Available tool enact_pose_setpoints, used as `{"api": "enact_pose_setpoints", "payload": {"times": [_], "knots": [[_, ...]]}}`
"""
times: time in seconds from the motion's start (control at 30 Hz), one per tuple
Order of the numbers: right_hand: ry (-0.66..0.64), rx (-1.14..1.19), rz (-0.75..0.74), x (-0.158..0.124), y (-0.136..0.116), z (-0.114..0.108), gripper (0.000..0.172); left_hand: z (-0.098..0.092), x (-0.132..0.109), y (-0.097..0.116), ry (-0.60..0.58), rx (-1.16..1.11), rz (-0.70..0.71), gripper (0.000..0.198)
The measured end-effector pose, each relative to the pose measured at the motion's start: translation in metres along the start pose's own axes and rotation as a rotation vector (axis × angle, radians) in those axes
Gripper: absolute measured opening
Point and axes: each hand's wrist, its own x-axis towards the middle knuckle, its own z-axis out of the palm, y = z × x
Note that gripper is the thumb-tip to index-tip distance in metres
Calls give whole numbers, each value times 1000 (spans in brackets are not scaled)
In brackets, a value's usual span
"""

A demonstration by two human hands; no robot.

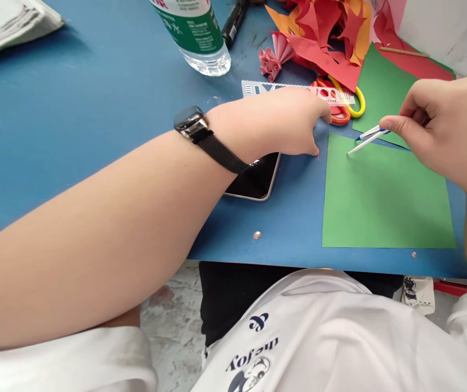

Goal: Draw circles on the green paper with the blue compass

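Observation:
My right hand (pixel 441 125) pinches a white and blue drawing compass (pixel 366 142), its two legs slightly apart. The tips point down over a square sheet of green paper (pixel 384 201) near the table edge; whether they touch it I cannot tell. My left hand (pixel 299 122), with a black watch on the wrist, reaches across beside a clear stencil ruler (pixel 258 87). Its thumb and a finger are apart, and the other fingers are hidden. Under that wrist lies a dark phone (pixel 258 182). Scissors with orange-red and yellow handles (pixel 356 106) lie partly beneath the ruler.
Red and orange paper scraps (pixel 319 32) pile up at the back, beside a pink rolled paper piece (pixel 272 60). Another green sheet (pixel 384 81) lies behind the square one. A water bottle (pixel 201 38) and black marker (pixel 233 22) stand farther back. White papers (pixel 13 24) lie far left.

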Motion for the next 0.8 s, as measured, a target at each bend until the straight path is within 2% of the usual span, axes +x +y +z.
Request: {"api": "enact_pose_setpoints", "payload": {"times": [0.17, 0.23, 0.33, 0.47, 0.57, 0.63, 0.7, 0.73, 0.8], "knots": [[-85, -59, -20, -10, -25, -12, 38, -3, 0, 15, -21, 205, -68, 101], [-138, -37, 1, -8, -41, -20, 46, -3, 0, 19, -23, 225, -67, 106], [-190, -9, 34, 3, -63, -29, 60, -4, 3, 18, -29, 222, -53, 138], [-171, 62, 41, 26, -78, -29, 69, -2, 7, 12, -20, 203, -34, 187], [-139, 94, 118, 43, -79, -22, 74, -2, 8, 11, -21, 192, -18, 199], [-127, 97, 171, 49, -76, -17, 76, -3, 6, 14, -27, 192, -19, 193], [-112, 88, 206, 51, -73, -13, 77, -4, 3, 20, -29, 197, -30, 178], [-106, 80, 215, 50, -71, -13, 78, -5, 1, 22, -29, 203, -38, 165], [-108, 64, 216, 45, -68, -13, 80, -6, -3, 28, -23, 227, -53, 126]]}}
